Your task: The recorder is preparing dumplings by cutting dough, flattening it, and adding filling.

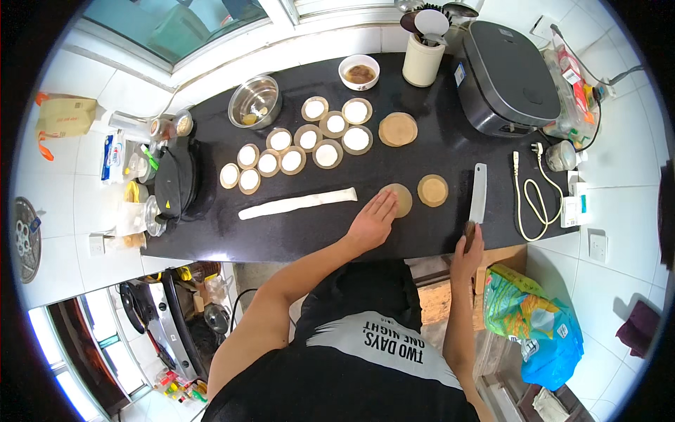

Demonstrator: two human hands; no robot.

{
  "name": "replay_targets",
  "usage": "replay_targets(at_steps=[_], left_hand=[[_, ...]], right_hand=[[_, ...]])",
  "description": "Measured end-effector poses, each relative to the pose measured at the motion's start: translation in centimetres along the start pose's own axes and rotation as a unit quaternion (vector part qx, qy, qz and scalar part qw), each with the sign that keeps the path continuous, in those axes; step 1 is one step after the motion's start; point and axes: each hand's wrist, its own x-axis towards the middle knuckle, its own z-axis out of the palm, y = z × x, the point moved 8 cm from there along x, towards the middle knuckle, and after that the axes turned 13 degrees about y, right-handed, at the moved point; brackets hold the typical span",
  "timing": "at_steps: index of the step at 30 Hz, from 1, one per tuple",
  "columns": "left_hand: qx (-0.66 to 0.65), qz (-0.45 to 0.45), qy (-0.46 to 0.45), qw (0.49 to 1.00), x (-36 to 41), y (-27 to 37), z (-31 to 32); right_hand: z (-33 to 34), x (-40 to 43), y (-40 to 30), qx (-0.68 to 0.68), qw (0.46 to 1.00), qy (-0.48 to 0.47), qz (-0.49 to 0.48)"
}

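Note:
My left hand (pixel 373 219) lies flat, its fingertips over the left edge of a round paper liner (pixel 404 200); what is under the fingers is hidden. My right hand (pixel 468 248) grips the handle of a cleaver-like kitchen knife (pixel 478 192), whose blade rests on or just above the black countertop (pixel 337 235) and points away from me. To the right of the liner is a small stack of round papers (pixel 433 190). A long white dough roll (pixel 298 203) stretches to the left. Beyond it, several white dough rounds (pixel 327 155) each sit on a paper circle.
A larger paper stack (pixel 398 130) lies farther back. Along the back stand a steel bowl (pixel 256 103), a white bowl (pixel 359 73), a utensil crock (pixel 423 60) and a dark rice cooker (pixel 509 79). A black electric appliance (pixel 176 179) is at left, a coiled power cord (pixel 538 200) at right.

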Motion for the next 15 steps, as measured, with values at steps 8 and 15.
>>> replay_targets(at_steps=[8, 15], left_hand=[[0.000, -0.010, -0.011, 1.000, -0.7, 0.0, 0.8], [-0.021, -0.039, -0.054, 0.998, -0.7, 0.2, 1.3]], right_hand=[[1.0, -3.0, 0.3, 0.257, 0.951, -0.058, 0.161], [-0.1, -2.3, -2.2, 0.226, 0.969, -0.055, 0.084]])
